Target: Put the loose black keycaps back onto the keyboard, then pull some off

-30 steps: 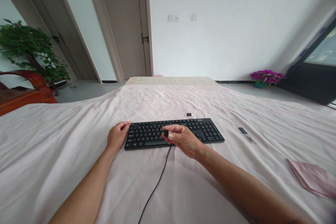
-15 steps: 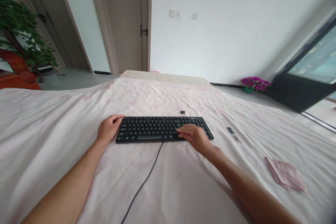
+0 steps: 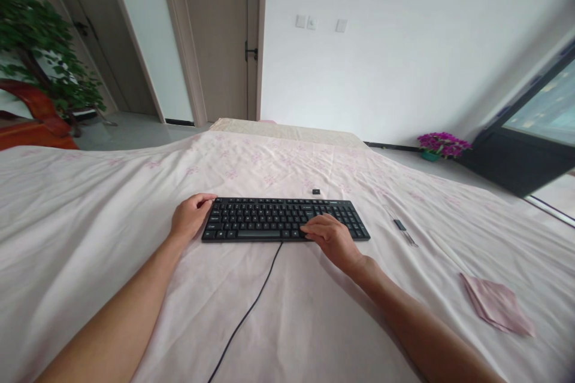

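Observation:
A black keyboard (image 3: 274, 219) lies on a bed covered with a pale pink sheet (image 3: 90, 221); its black cable (image 3: 251, 305) runs toward me. My left hand (image 3: 191, 218) is curled round the keyboard's left end, thumb on top. My right hand (image 3: 330, 236) rests on the keys to the right of the middle, fingers bent and pressed together with the tips down on the keys. Whatever is under those fingertips is hidden. A small loose black keycap (image 3: 316, 191) lies on the sheet just behind the keyboard.
A thin tool with a black middle (image 3: 399, 225) lies right of the keyboard, and a folded pink cloth (image 3: 498, 308) farther right. Beyond the bed are purple flowers (image 3: 442, 145), a dark window frame (image 3: 516, 161), doors, a green plant (image 3: 40, 54) and red wooden furniture (image 3: 31, 125).
One second ago my right hand held a small black keycap above the keys; it has since come down onto the keyboard and the keycap is out of sight. My left hand stays put.

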A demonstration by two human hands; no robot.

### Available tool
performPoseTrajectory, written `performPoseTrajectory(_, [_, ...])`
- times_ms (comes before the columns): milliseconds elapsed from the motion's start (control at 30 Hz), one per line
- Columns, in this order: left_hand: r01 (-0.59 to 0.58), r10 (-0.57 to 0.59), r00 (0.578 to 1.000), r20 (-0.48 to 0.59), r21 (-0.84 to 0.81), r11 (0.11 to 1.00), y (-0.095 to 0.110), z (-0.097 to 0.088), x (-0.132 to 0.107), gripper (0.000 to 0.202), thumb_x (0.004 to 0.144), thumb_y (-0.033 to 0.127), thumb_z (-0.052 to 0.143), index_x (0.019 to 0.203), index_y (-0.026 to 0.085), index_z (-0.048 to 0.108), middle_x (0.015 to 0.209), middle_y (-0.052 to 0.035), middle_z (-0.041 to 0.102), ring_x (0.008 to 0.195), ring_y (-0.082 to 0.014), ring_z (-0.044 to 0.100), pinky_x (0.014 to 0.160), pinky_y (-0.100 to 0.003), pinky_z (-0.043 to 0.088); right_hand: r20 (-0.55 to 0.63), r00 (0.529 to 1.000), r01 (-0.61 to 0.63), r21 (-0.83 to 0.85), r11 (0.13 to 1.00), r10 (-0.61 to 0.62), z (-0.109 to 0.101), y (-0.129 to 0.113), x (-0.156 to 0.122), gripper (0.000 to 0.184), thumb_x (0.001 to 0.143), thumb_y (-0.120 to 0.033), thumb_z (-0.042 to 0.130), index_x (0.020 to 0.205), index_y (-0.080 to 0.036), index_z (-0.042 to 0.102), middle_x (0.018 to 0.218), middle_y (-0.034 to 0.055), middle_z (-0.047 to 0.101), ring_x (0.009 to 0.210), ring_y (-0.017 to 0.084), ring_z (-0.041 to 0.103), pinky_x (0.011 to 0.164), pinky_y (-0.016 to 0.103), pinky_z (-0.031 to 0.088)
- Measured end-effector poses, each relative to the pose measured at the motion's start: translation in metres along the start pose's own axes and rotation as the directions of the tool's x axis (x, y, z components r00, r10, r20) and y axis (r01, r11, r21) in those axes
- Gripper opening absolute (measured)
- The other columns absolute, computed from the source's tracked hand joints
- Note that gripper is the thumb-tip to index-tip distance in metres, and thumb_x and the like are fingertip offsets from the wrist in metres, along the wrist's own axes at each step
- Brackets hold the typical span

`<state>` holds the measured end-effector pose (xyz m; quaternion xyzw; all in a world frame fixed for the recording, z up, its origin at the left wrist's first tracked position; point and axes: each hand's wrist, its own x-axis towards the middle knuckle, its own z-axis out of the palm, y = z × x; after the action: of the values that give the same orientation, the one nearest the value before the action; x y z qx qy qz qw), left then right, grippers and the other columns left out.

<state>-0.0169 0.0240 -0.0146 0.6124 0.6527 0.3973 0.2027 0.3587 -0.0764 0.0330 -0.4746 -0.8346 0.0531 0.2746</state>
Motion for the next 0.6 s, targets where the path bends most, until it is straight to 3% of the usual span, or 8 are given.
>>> performPoseTrajectory(367, [-0.005, 0.005, 1.000, -0.002, 0.004, 1.000, -0.0004, 0.0001, -0.0002, 0.030, 0.079, 0.039, 0.051, 0.099, 0.027, 0.071, 0.101, -0.0003, 0.073, 0.091, -0.0190, 0.065, 0.083, -0.027, 0.048, 0.016, 1.000, -0.015, 0.018, 1.000, 0.014, 0.0020, 0.0020, 0.0015, 0.021, 0.089, -0.020, 0.058, 0.100, -0.028, 0.074, 0.089, 0.0041, 0.065, 0.084, 0.017, 0.058, 0.075, 0.030, 0.049])
performPoseTrajectory(600, [-0.005, 0.005, 1.000, 0.001, 0.007, 1.000, 0.0019, -0.0005, -0.0012, 0.031, 0.080, 0.038, 0.051, 0.100, 0.027, 0.071, 0.103, -0.0001, 0.073, 0.093, -0.0192, 0.065, 0.083, -0.026, 0.048, 0.025, 0.994, -0.107, 0.061, 0.992, 0.105, 0.0025, -0.0015, 0.0067, 0.017, 0.084, -0.018, 0.062, 0.091, -0.026, 0.075, 0.087, 0.0030, 0.065, 0.083, 0.016, 0.060, 0.075, 0.029, 0.048])
